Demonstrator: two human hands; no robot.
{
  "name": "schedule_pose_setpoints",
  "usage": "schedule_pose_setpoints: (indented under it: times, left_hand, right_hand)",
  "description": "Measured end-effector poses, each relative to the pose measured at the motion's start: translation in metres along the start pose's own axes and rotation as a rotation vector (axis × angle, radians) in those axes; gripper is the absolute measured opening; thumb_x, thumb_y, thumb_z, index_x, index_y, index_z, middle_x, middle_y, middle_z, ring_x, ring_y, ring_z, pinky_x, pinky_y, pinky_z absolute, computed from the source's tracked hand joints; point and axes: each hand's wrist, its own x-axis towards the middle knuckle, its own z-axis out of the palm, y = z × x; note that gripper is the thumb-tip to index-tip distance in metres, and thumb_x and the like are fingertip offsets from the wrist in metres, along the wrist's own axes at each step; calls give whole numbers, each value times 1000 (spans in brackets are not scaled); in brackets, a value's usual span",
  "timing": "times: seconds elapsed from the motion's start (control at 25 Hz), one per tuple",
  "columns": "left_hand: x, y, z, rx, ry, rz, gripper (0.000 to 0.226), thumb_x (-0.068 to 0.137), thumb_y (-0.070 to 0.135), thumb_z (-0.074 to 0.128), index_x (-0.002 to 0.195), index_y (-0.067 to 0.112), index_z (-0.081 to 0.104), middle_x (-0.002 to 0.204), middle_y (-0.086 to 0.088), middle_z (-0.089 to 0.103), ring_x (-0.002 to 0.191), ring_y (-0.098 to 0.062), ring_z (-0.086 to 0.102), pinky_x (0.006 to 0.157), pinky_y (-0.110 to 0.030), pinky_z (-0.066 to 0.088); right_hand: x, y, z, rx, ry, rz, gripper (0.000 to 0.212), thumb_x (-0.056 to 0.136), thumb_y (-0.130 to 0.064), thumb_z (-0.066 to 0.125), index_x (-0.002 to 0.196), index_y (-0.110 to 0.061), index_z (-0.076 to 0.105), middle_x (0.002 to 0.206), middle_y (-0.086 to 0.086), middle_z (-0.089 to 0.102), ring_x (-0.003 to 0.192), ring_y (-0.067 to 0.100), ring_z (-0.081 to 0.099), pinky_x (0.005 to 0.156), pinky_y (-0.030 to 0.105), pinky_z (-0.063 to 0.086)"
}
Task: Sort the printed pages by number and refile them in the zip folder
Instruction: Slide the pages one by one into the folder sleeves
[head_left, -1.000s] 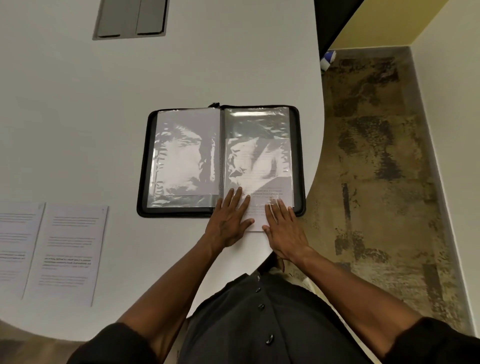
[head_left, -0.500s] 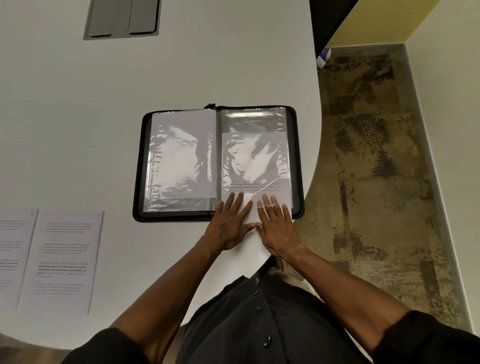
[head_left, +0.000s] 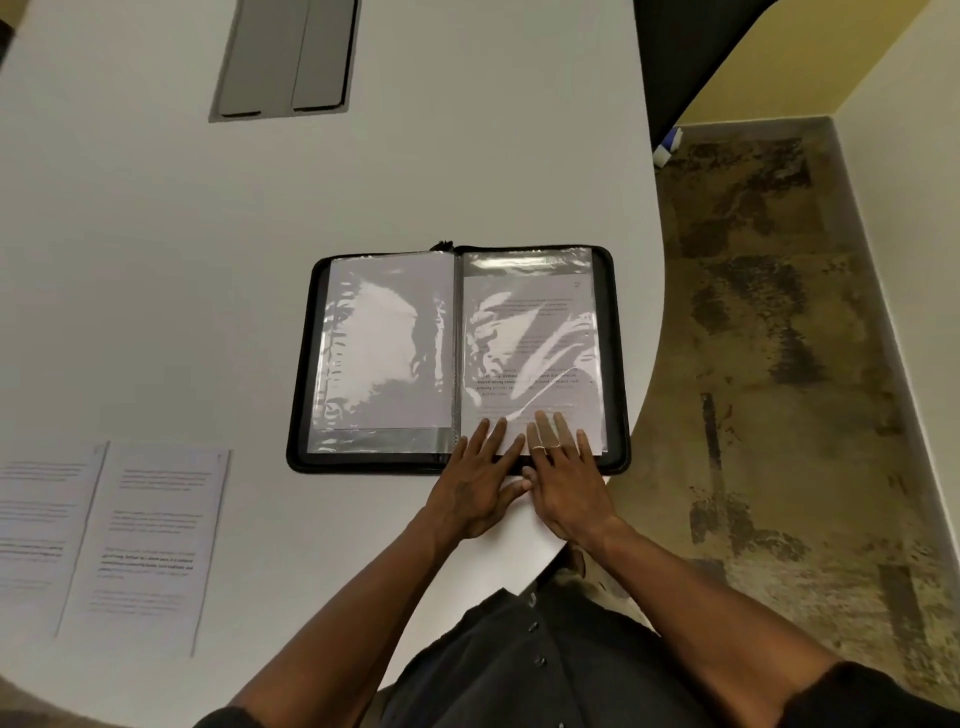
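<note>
- as the page is compared with the view a second earlier, it is seen to have been pushed much further up into the right-hand sleeve of the open zip folder; only its lowest edge is judged to remain at the sleeve mouth.
- this page is judged to be nearly filed; two more pages are laid side by side on the table, well apart to the left, and remain to be filed.
- the left hand is laid flat, fingers straight and slightly spread, with fingertips pressed on the bottom of the page.
- the right hand is laid flat just beside it, fingers straight and close together, likewise pressed on the page bottom.
- nothing is gripped by either hand; the page is held down and slid under the fingertips, above them in the sleeve.
</note>
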Motion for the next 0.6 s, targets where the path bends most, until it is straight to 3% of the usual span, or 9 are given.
schedule_pose_setpoints:
  times: [0.24, 0.6]
  left_hand:
    - [0, -2, -1, -23, 6, 8, 75, 93, 69, 9, 158, 32, -2, 165, -1, -13, 151, -22, -18, 125, -43, 0]
    - [-3, 1, -2, -52, 15, 7, 73, 95, 68, 11, 157, 32, -5, 164, 2, -16, 150, -20, -22, 124, -42, -4]
  right_hand:
    - [0, 8, 7, 33, 34, -37, 62, 101, -36, 32, 154, -5, 29, 162, 21, 24, 151, 35, 23, 120, 51, 23]
    - [21, 6, 3, 24, 27, -3, 63, 103, -41, 22, 158, -11, 24, 166, 11, 11, 153, 31, 13, 120, 46, 11]
